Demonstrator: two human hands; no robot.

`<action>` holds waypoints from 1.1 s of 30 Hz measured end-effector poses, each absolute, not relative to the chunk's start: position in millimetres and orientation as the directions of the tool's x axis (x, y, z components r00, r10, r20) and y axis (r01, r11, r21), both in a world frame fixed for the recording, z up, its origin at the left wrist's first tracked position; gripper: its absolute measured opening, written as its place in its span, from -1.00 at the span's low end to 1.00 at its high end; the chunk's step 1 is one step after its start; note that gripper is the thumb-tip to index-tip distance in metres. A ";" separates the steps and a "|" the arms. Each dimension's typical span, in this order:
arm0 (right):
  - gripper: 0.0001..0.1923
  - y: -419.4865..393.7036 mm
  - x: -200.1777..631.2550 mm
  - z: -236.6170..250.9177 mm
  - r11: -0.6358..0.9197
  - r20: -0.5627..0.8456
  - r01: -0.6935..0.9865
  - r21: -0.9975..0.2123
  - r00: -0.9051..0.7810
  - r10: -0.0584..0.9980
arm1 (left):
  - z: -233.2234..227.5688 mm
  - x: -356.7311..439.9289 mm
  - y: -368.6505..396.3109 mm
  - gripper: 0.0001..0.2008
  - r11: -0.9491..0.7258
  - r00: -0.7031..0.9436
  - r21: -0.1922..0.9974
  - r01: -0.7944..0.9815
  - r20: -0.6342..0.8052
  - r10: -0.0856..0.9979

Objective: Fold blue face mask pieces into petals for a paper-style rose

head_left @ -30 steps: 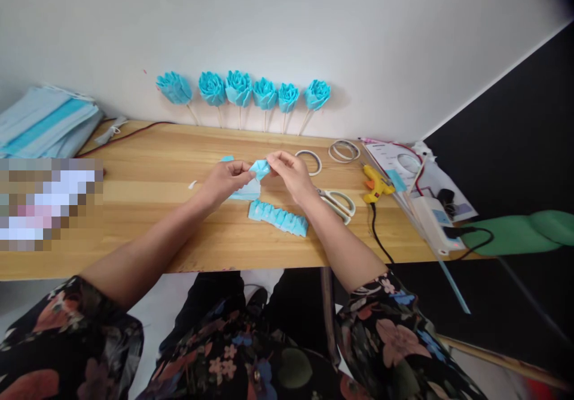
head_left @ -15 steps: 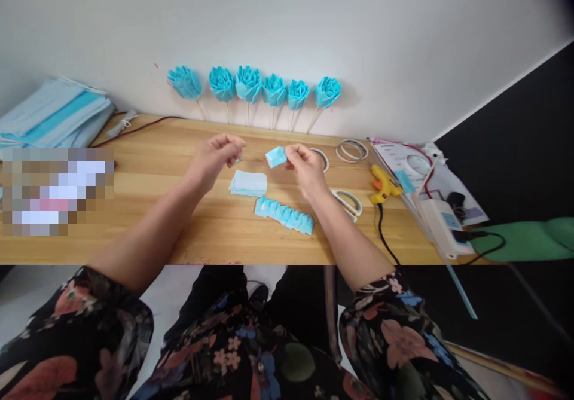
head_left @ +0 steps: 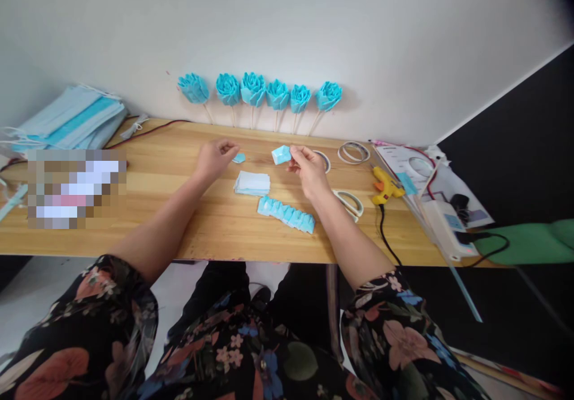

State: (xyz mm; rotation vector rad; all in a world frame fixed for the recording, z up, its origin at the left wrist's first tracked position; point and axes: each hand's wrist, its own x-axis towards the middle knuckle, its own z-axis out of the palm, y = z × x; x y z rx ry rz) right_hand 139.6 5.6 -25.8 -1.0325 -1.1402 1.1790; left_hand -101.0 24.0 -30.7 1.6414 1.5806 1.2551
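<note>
My right hand (head_left: 309, 170) pinches a folded light-blue fabric piece (head_left: 281, 155) by its right edge, above the table. Its free end points left. My left hand (head_left: 217, 156) is apart from it, thumb and finger closed together. Just under those fingertips shows a small blue piece (head_left: 239, 158); whether they hold it or anything else I cannot make out. Between and below my hands lies a stack of pale rectangular fabric pieces (head_left: 252, 183). Closer to me is an overlapping row of folded blue pieces (head_left: 286, 214), partly near my right forearm.
Several blue fabric roses (head_left: 253, 90) on sticks lean on the wall. Face masks (head_left: 72, 119) are piled at left. Tape rolls (head_left: 353, 152), white-handled scissors (head_left: 348, 204), a yellow glue gun (head_left: 384, 186) with its cord and a power strip (head_left: 446, 226) occupy the right side.
My left hand has drawn slightly back, leaving more of the small blue piece visible. My right hand keeps its pinch on the folded piece. The whole view has shifted a little.
</note>
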 end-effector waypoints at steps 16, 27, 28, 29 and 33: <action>-0.47 2.2 137.4 -23.6 0.104 0.105 -0.148 -0.983 -0.003 0.994 | -46.2 -102.4 29.8 -0.95 -0.176 -0.080 0.734 0.656 0.300 0.951; -0.47 3.2 138.9 -26.4 0.058 0.064 -0.121 -0.991 -0.045 0.997 | -20.5 -80.7 5.7 -0.83 0.078 0.028 0.982 -0.174 -0.074 0.997; -0.47 3.4 139.1 -26.8 0.054 0.060 -0.122 -0.991 -0.049 0.997 | -19.8 -79.9 4.4 -0.84 0.093 0.043 0.977 -0.190 -0.086 0.995; -0.48 3.5 139.3 -27.3 0.050 0.057 -0.124 -0.991 -0.053 0.997 | -19.2 -79.2 3.3 -0.84 0.108 0.061 0.973 -0.203 -0.097 0.993; -0.53 4.7 140.1 -31.9 0.067 0.074 -0.087 -0.994 -0.078 0.994 | -18.2 -78.9 2.1 -0.84 0.123 0.092 0.960 -0.252 -0.103 0.990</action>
